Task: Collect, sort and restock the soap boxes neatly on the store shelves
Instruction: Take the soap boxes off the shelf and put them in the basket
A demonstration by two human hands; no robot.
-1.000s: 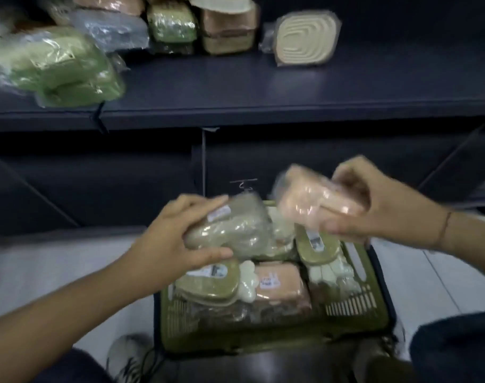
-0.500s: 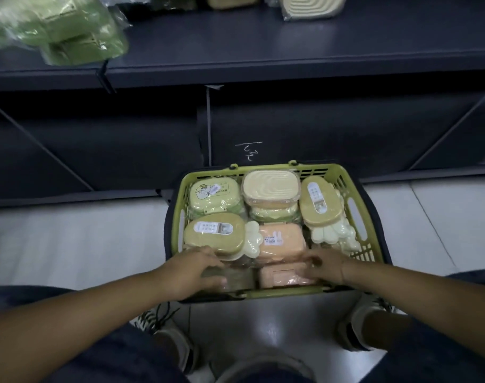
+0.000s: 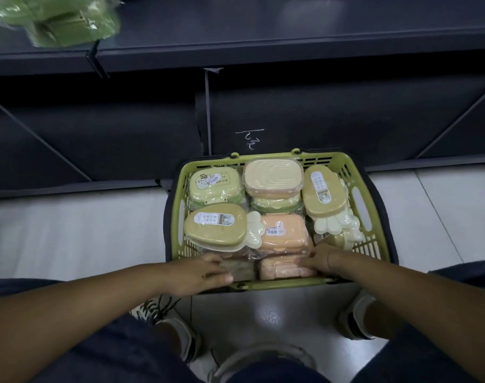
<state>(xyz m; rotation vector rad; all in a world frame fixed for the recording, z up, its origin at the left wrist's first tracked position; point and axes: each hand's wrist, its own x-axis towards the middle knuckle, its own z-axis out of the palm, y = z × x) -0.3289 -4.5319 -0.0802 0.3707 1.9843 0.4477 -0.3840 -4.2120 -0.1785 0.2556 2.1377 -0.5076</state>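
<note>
two hands at lower centre, on the near row of the green slotted plastic basket. left hand lies on a film-wrapped olive soap box. right hand touches a peach plastic soap box, long axis left-right, just left of its fingers. gripping or only resting: cannot tell. dark shelf lies up-frame.

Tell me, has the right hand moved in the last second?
Yes. The right hand dropped from above the green basket to its near rim, holding a peach soap box.
</note>
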